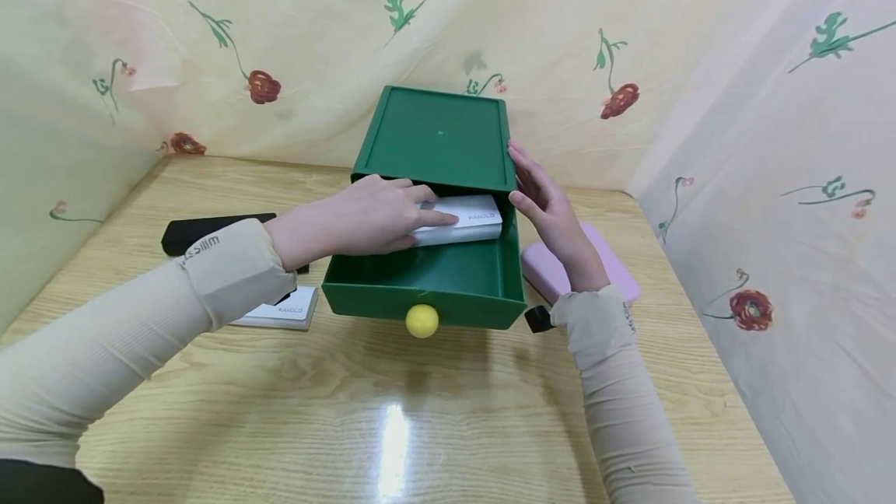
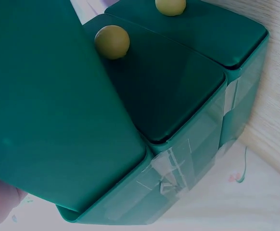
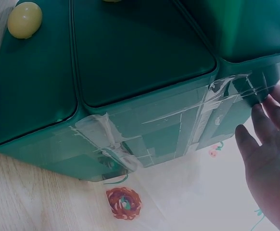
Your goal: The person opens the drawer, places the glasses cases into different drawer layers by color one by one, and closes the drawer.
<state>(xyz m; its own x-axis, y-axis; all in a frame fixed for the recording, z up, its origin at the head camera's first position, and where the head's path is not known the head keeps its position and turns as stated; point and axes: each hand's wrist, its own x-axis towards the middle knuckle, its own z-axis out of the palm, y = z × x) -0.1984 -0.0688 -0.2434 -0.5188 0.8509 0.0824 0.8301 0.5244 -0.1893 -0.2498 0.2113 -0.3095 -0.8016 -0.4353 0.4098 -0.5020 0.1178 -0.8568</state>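
A green drawer cabinet stands against the back cloth, its top drawer pulled out by a yellow knob. Inside that drawer, toward the back, lies a white oblong case with grey lettering. My left hand reaches in from the left and grips the left end of this case, a finger stretched along its top. My right hand rests with straight fingers against the cabinet's right side. In the left wrist view the drawer hides most of the left hand.
On the wooden table to the left are a long black case and a flat white box with similar lettering. A lilac case lies right of the cabinet. Two lower drawers are closed, and clear tape runs along the cabinet's side.
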